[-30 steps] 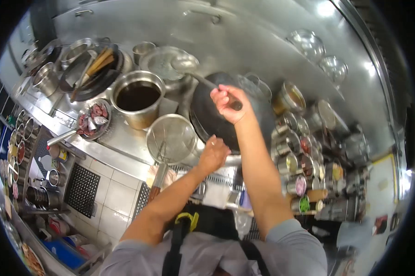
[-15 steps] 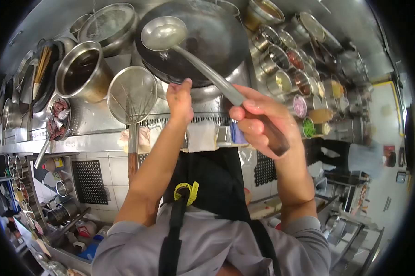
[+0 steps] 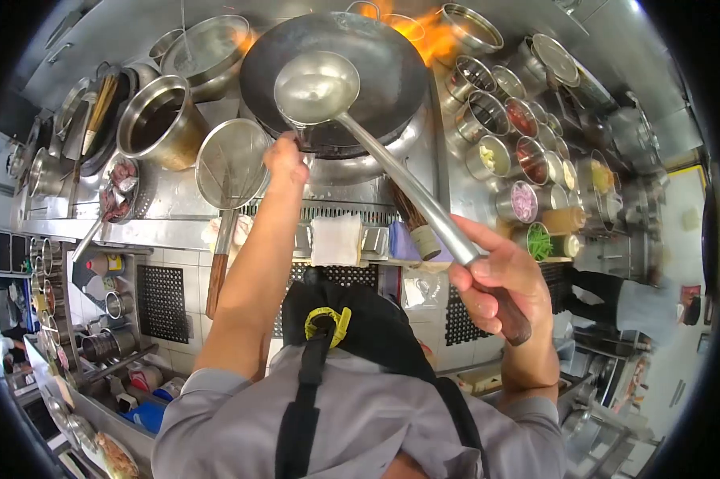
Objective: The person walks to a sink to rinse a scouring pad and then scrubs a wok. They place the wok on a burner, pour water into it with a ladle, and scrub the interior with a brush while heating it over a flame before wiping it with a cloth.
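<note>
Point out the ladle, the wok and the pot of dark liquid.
Ladle (image 3: 317, 89), head view: on its metal bowl.
Wok (image 3: 392, 73), head view: on its bare inner surface.
Pot of dark liquid (image 3: 182, 140), head view: on its outer wall.

Ladle (image 3: 317, 89) bowl hides pt of wok (image 3: 390, 76); wok hides lower pt of flames (image 3: 430, 33) & most of burner beneath. R hand (image 3: 510, 279) covers pt of ladle hdl. L hand (image 3: 286, 162) fingertips unclear at wok rim, grip can't be told. Pot (image 3: 186, 137) liquid: dark, btm hidden, depth n/a. Far-R co-worker (image 3: 646, 308) blurred, hands too small to tell. Btm-L plate (image 3: 119, 457) cut off by view's edge. Some R-side tubs' (image 3: 484, 116) contents unclear.
</note>
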The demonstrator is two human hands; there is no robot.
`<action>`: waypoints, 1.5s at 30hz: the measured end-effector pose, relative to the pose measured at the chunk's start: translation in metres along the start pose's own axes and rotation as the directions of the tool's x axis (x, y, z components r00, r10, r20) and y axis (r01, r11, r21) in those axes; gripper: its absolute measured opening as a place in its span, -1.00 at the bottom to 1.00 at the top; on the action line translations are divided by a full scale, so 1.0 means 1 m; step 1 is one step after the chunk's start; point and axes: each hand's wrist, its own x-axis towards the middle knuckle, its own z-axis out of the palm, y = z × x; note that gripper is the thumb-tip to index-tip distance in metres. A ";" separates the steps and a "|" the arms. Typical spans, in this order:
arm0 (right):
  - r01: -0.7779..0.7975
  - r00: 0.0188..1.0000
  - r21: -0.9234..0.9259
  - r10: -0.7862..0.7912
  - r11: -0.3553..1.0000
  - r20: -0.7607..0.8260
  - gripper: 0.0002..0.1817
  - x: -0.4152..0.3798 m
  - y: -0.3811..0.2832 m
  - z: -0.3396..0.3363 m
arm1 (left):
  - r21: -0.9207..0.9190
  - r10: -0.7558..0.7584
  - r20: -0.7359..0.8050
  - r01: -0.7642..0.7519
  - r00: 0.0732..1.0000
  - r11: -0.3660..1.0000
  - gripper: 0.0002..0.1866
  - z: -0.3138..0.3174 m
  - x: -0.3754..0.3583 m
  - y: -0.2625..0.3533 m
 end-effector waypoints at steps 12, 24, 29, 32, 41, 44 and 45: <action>-0.023 0.990 -0.080 0.034 0.997 0.140 -0.25 0.010 -0.014 -0.044 | 0.012 -0.039 -0.033 0.039 0.999 0.999 -0.76 0.019 -0.025 -0.013; 0.112 0.987 -0.455 -0.045 0.883 0.154 -0.26 0.165 -0.015 0.016 | 0.114 -0.055 0.346 0.016 0.937 0.993 -0.81 -0.040 -0.072 0.019; 0.363 0.919 -0.837 -0.304 0.410 0.250 -0.18 0.257 -0.036 0.082 | 0.335 -0.063 0.274 -0.034 0.960 0.942 -0.84 -0.085 -0.069 0.045; 0.447 0.849 -0.865 -0.410 0.226 0.332 -0.24 0.351 -0.051 0.138 | 0.487 0.026 0.216 -0.130 0.976 0.864 -0.74 -0.103 -0.071 0.056; 0.212 0.977 -0.555 -0.156 0.804 0.148 -0.81 0.506 -0.008 0.243 | 0.638 0.160 0.211 -0.260 0.964 0.724 -0.59 -0.153 -0.055 0.088; -0.175 0.945 0.133 0.129 0.975 0.302 -0.82 0.488 -0.038 0.227 | 0.610 0.195 0.217 -0.288 0.957 0.738 -0.59 -0.154 -0.046 0.098; -0.208 0.930 0.196 0.131 0.958 0.343 -0.82 0.470 -0.042 0.221 | 0.490 0.131 0.283 -0.261 0.950 0.832 -0.62 -0.162 -0.023 0.087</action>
